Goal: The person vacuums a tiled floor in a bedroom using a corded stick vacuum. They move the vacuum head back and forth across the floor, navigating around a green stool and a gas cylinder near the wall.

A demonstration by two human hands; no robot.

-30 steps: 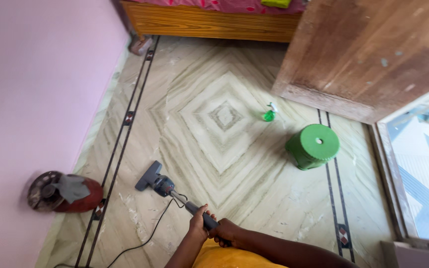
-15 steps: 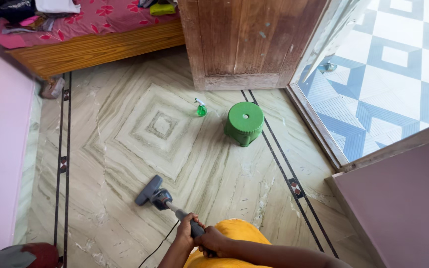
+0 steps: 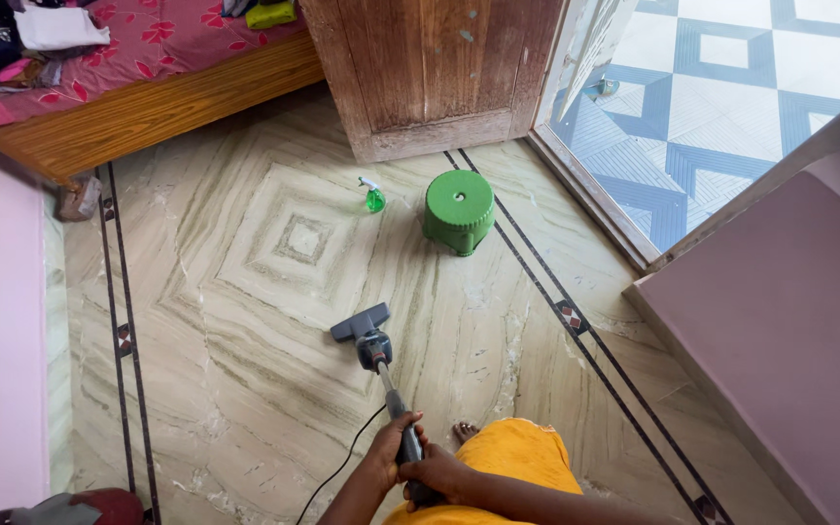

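A: Since the wand's long, why both hands?

B: Steadier. My left hand (image 3: 388,455) & right hand (image 3: 437,476) clench the vacuum wand (image 3: 393,399) (stacked grip), nozzle (image 3: 362,324) flat on the floor (image 3: 245,321), near the green stool (image 3: 459,210).

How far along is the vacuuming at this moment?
Done: no cleaned patch can be told from the marble floor. In hand: left hand and right hand grip the vacuum wand, its nozzle mid-floor. Left: the floor around the green stool and spray bottle, which stand beyond the nozzle.
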